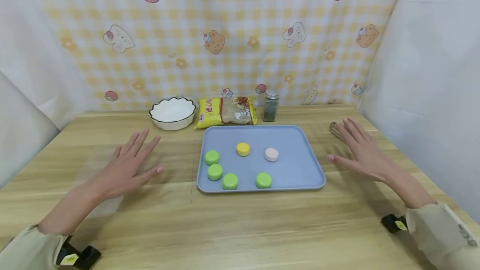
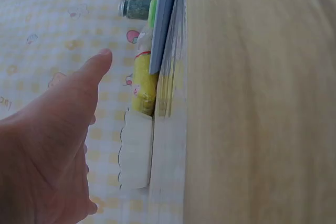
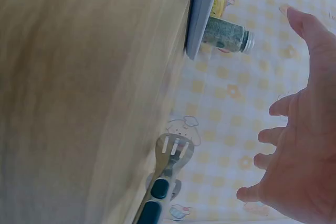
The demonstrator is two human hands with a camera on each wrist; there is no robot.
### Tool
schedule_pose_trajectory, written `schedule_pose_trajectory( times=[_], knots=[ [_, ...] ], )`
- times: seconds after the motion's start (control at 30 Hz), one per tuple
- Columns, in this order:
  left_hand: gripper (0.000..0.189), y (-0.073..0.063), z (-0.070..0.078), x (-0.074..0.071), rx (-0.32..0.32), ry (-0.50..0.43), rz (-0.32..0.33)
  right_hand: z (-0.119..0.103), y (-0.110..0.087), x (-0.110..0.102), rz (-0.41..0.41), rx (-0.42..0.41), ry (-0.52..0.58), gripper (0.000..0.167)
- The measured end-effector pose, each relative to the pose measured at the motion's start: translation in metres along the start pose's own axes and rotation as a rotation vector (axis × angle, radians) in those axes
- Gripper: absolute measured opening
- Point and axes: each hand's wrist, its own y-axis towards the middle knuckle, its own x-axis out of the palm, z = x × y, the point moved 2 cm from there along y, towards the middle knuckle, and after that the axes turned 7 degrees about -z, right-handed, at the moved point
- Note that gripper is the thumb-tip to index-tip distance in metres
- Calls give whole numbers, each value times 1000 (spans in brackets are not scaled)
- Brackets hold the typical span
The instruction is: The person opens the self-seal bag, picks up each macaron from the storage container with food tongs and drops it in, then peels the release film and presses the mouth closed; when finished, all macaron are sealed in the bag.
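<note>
Left hand: this one [image 1: 125, 168] is wide open, fingers stretched out and thumb spread well off to the side, nothing in it. It hangs above the tabletop left of the tray, with the bowl being the closest thing ahead of it.
Right hand: pretty much the mirror version [image 1: 360, 153], fingers extended, thumb out toward the tray, also holding nothing. The right wrist view shows a clear gap between it and the wood.
Tray: blue-grey [image 1: 288, 178], rounded corners, lying flat in the middle of the table between both hands, touched by neither.
Green rounds: four little macaron-looking pieces [image 1: 215, 172] on the tray, three bunched along the left side and one by itself near the front edge.
Other rounds: a yellow one [image 1: 243, 149] and a pale pinkish one [image 1: 271, 154], sitting apart further back on the tray.
Utensil: looks like tongs [image 3: 176, 150] with a slotted metal head and dark teal grips, mostly hidden behind the right hand in the head view.
Back row: white scalloped bowl with a dark rim [image 1: 172, 111], then a yellow packet [image 1: 225, 113] lying just behind the tray, then an upright glass jar [image 1: 270, 107].
Table: light wood grain [image 1: 240, 228].
Backdrop: yellow-check cloth [image 1: 240, 16] with cartoon prints.
</note>
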Motion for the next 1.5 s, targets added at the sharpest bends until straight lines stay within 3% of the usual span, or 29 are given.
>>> schedule_pose_trajectory(
  times=[0.13,0.37,0.53,0.67,0.8,1.2,1.37,1.5],
  knots=[
    [77,-2,-3,3,-24,-43,-37,8,1,1,2,-11,-4,88],
    [73,-2,-5,7,-39,-96,-77,22,-2,4,-31,41,48,89],
    [69,4,10,11,-26,-145,-114,32,-6,6,-14,66,87,90],
    [72,8,24,14,-3,-131,-135,43,-9,8,51,83,147,86],
    [73,8,28,16,-2,-124,-141,54,-12,11,118,91,185,82],
    [86,6,10,24,-45,-126,-102,71,-20,15,154,197,103,77],
    [81,7,0,30,-43,-121,-103,74,-23,14,192,265,97,71],
    [73,8,-4,31,-12,-128,-70,77,-24,16,196,242,47,58]
  ],
)
